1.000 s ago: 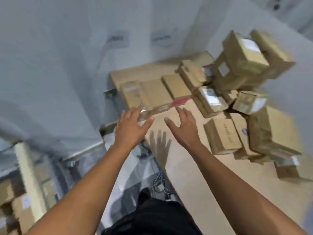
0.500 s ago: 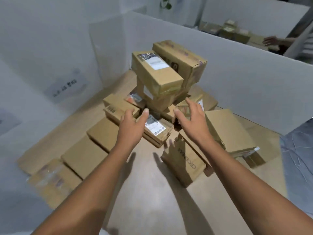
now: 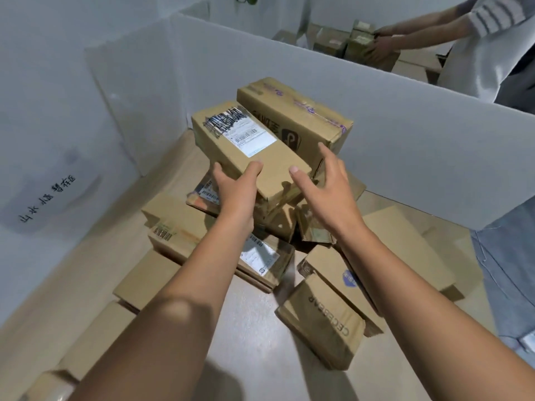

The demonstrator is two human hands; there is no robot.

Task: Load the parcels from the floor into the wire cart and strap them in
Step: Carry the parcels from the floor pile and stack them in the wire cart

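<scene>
Cardboard heap (image 3: pixel 173 218): parcels lie piled on the floor (image 3: pixel 252 351), below and around both grips; some are flat, some are stacked on others.
Labelled parcel (image 3: pixel 254 149): it sits on top of the heap, with its near end between the two grips.
Left grip (image 3: pixel 236 192): clamped on the near left corner of the labelled parcel, thumb on the top face and fingers round the side.
Right grip (image 3: pixel 330 186): spread apart and holding nothing. The thumb is at the parcel's near right edge and the fingers reach along its right side; whether they touch cannot be told.
Purple-taped parcel (image 3: pixel 295 117): it is also on top of the heap, just beyond the right grip's fingertips and hard against the labelled parcel.
CECEBEAR parcel (image 3: pixel 324 325): it is on the floor, back from the right grip and under that forearm.
Wire cart: not in view, and no strap is in view either.
Done so far: no parcel shows as loaded, and none is lifted clear of the heap.
Step in hand: judged to be taking hold of the labelled parcel for a two-handed lift.
Left to do: carry this parcel to the cart, clear the rest of the heap, then strap. Judged to be an early stage.
White partition (image 3: pixel 405 146): it stands beyond both grips, and behind it another person (image 3: pixel 489 50) handles boxes.
</scene>
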